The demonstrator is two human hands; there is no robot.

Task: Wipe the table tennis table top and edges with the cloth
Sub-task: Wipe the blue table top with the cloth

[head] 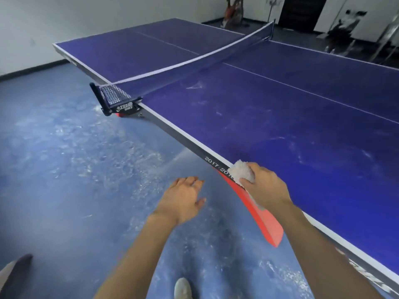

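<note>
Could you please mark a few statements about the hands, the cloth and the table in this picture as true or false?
1. The right hand grips the white cloth. True.
2. The cloth is pressed to the table's side edge. True.
3. The left hand rests on the table top. False: it hangs open over the floor, holding nothing.
4. The net has been taken off. False: it spans the table.

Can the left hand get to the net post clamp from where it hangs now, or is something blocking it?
Probably not without a step forward. The left hand hangs open over the floor, well short of the net post clamp further along the table edge. Nothing lies between them; the way is free, only long.
</note>
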